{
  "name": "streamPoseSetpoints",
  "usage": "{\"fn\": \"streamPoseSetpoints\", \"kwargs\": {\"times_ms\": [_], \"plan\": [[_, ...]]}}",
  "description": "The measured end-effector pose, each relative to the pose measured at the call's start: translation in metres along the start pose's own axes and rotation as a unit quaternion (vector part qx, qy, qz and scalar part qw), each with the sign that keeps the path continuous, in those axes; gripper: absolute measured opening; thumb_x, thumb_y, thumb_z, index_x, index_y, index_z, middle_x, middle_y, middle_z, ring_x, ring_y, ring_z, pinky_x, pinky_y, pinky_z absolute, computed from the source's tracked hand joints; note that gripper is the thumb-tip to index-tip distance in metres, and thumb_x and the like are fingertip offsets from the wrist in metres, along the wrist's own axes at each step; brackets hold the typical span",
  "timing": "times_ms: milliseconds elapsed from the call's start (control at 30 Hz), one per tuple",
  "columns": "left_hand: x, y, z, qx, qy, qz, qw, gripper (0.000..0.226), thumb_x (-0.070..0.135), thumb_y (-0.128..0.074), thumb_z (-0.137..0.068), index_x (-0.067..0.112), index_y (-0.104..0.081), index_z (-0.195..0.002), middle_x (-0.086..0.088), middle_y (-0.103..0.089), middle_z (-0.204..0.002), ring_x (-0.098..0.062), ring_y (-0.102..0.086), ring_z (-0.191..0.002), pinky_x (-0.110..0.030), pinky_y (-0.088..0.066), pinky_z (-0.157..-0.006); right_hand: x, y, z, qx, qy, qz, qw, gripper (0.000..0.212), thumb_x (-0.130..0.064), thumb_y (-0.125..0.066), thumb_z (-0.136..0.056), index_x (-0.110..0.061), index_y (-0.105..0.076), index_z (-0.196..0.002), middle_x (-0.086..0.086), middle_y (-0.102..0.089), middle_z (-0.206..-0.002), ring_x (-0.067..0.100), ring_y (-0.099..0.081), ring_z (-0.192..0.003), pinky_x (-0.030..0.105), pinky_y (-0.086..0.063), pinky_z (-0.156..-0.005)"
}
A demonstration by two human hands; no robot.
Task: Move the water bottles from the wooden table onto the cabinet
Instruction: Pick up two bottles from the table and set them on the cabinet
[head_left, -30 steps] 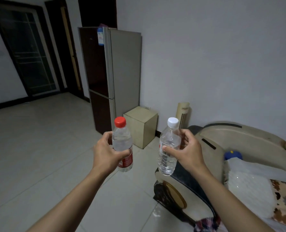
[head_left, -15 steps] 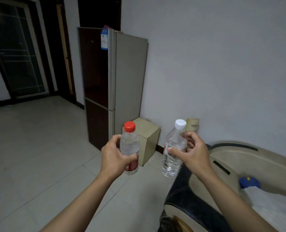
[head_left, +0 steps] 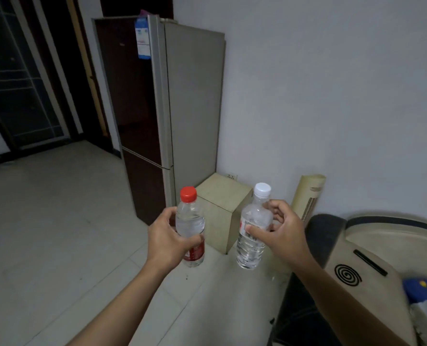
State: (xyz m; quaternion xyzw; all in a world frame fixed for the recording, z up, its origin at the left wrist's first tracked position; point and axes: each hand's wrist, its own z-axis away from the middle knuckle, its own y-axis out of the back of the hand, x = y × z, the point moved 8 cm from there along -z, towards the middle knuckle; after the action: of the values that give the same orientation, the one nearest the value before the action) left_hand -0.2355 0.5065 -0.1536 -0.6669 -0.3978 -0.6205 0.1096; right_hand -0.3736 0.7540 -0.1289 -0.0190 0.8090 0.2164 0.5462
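A left hand (head_left: 166, 239) grips a red-capped bottle (head_left: 190, 227); the right hand (head_left: 281, 232) grips a white-capped bottle (head_left: 253, 228). Both are upright in the air, before a small cabinet (head_left: 223, 208) beside a fridge (head_left: 167, 106).

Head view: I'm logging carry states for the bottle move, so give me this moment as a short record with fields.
left hand: left hand grips the red-capped bottle, upright
right hand: right hand grips the white-capped bottle, tilted slightly
bottles: both held in the air, apart from each other
cabinet: small beige cabinet on the floor just beyond the bottles, its top bare
beside cabinet: tall fridge to its left
task state: neither bottle is on the cabinet yet
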Motion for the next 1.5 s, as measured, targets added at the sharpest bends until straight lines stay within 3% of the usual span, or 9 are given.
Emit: {"fn": "streamPoseSetpoints", "kwargs": {"times_ms": [133, 267, 400, 533, 667, 767, 933, 1133, 1500], "plan": [[0.000, -0.025, -0.072, -0.007, -0.012, -0.023, 1.000, 0.057, 0.017, -0.094, -0.055, 0.030, -0.062, -0.101, 0.011, -0.072, -0.091, 0.001, -0.066, -0.080, -0.020, -0.054, -0.067, 0.038, -0.013, -0.083, 0.012, -0.007, -0.013, 1.000, 0.065, -0.032, -0.093, -0.052, -0.026, -0.060, -0.108, -0.006, -0.071, -0.102, 0.013, -0.072, -0.092, 0.041, -0.061, -0.083], [-0.006, -0.044, -0.142, -0.007, -0.006, -0.033, 0.999, 0.060, 0.021, -0.095, -0.053, 0.033, -0.062, -0.102, 0.008, -0.073, -0.092, -0.008, -0.070, -0.083, -0.030, -0.059, -0.074, 0.055, -0.020, -0.155, 0.024, 0.003, -0.005, 1.000, 0.067, -0.033, -0.093, -0.051, -0.022, -0.060, -0.108, -0.007, -0.070, -0.101, 0.012, -0.071, -0.092, 0.030, -0.060, -0.079], [-0.014, -0.066, -0.200, -0.014, 0.006, -0.017, 1.000, 0.061, 0.015, -0.094, -0.055, 0.028, -0.062, -0.106, 0.009, -0.072, -0.094, -0.002, -0.069, -0.083, -0.018, -0.056, -0.069, 0.071, -0.020, -0.214, 0.043, 0.012, 0.018, 0.999, 0.056, -0.016, -0.094, -0.057, -0.019, -0.061, -0.103, -0.009, -0.070, -0.093, 0.002, -0.069, -0.081, 0.017, -0.055, -0.067], [-0.035, -0.097, -0.259, -0.036, 0.017, 0.004, 0.999, 0.060, 0.012, -0.093, -0.054, 0.026, -0.064, -0.105, 0.007, -0.073, -0.092, -0.001, -0.069, -0.083, -0.021, -0.057, -0.068, 0.090, -0.031, -0.265, 0.043, 0.011, 0.054, 0.998, 0.056, -0.027, -0.092, -0.058, -0.021, -0.059, -0.103, -0.010, -0.069, -0.095, 0.007, -0.069, -0.084, 0.023, -0.059, -0.070], [-0.053, -0.130, -0.323, -0.068, 0.015, 0.032, 0.997, 0.058, 0.007, -0.092, -0.056, 0.023, -0.063, -0.105, 0.007, -0.071, -0.093, 0.004, -0.066, -0.081, -0.010, -0.051, -0.060, 0.110, -0.047, -0.316, 0.056, 0.014, 0.065, 0.996, 0.054, -0.030, -0.090, -0.061, -0.019, -0.058, -0.103, -0.004, -0.068, -0.097, 0.013, -0.070, -0.088, 0.031, -0.062, -0.075], [-0.060, -0.147, -0.378, -0.093, 0.000, 0.050, 0.994, 0.057, 0.008, -0.092, -0.058, 0.024, -0.063, -0.103, 0.007, -0.070, -0.093, -0.004, -0.068, -0.082, -0.010, -0.051, -0.059, 0.115, -0.056, -0.357, 0.078, 0.002, 0.078, 0.994, 0.054, -0.032, -0.090, -0.061, -0.020, -0.057, -0.102, -0.004, -0.068, -0.098, 0.014, -0.070, -0.089, 0.036, -0.062, -0.076], [-0.063, -0.167, -0.471, -0.104, -0.035, 0.035, 0.993, 0.058, 0.019, -0.094, -0.056, 0.024, -0.061, -0.103, 0.009, -0.068, -0.093, -0.006, -0.064, -0.086, -0.019, -0.051, -0.068, 0.115, -0.063, -0.421, 0.127, 0.000, 0.106, 0.986, 0.052, -0.026, -0.093, -0.060, -0.026, -0.057, -0.098, -0.003, -0.067, -0.095, 0.015, -0.070, -0.088, 0.033, -0.061, -0.072], [-0.073, -0.194, -0.542, -0.123, -0.060, 0.024, 0.990, 0.057, 0.022, -0.093, -0.057, 0.021, -0.062, -0.104, 0.010, -0.067, -0.091, -0.003, -0.064, -0.082, -0.014, -0.046, -0.064, 0.144, -0.074, -0.473, 0.149, -0.035, 0.109, 0.982, 0.052, -0.022, -0.093, -0.061, -0.023, -0.059, -0.101, -0.004, -0.067, -0.094, 0.013, -0.069, -0.088, 0.039, -0.061, -0.074], [-0.106, -0.283, -0.662, -0.137, 0.006, 0.032, 0.990, 0.053, 0.011, -0.095, -0.053, 0.029, -0.062, -0.091, 0.008, -0.070, -0.083, 0.005, -0.064, -0.075, -0.021, -0.050, -0.065, 0.234, -0.070, -0.604, 0.150, -0.063, 0.092, 0.982, 0.053, -0.026, -0.094, -0.060, -0.022, -0.060, -0.101, -0.003, -0.067, -0.095, 0.014, -0.069, -0.088, 0.033, -0.062, -0.073]]}}
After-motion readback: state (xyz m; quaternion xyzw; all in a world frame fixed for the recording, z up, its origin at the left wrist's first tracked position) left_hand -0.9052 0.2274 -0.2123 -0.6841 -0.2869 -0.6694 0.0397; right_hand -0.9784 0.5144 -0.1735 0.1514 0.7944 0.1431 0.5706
